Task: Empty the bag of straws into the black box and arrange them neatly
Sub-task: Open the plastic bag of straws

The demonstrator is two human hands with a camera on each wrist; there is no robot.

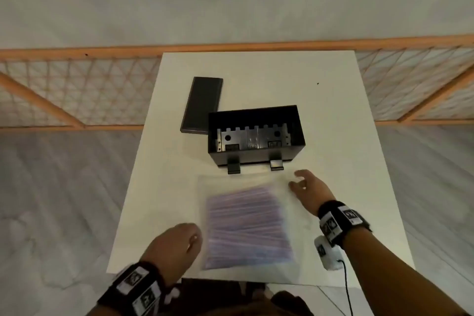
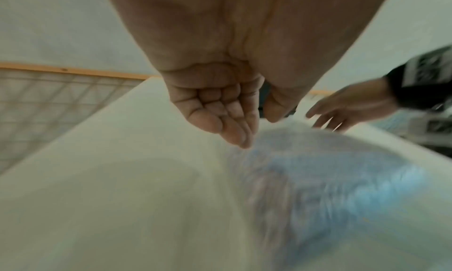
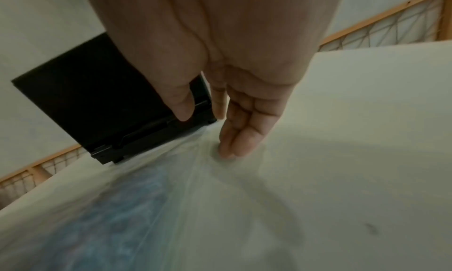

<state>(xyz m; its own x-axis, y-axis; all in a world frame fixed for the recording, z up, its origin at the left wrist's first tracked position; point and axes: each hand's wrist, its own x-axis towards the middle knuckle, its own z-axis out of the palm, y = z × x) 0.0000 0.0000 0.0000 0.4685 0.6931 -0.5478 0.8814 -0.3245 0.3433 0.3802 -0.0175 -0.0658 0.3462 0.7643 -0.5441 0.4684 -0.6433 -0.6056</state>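
A clear plastic bag of purple-blue straws lies flat on the white table, just in front of the black box. The box stands with no lid on; metal fittings show inside it and no straws. My left hand hovers at the bag's left edge with straight, relaxed fingers and holds nothing. My right hand is at the bag's far right corner; its straight fingertips touch the plastic near the box. The bag is motion-blurred in both wrist views.
The box's black lid lies on the table behind and left of the box. A wooden lattice railing runs behind the table. A white device with a cable hangs from my right wrist over the table's right side.
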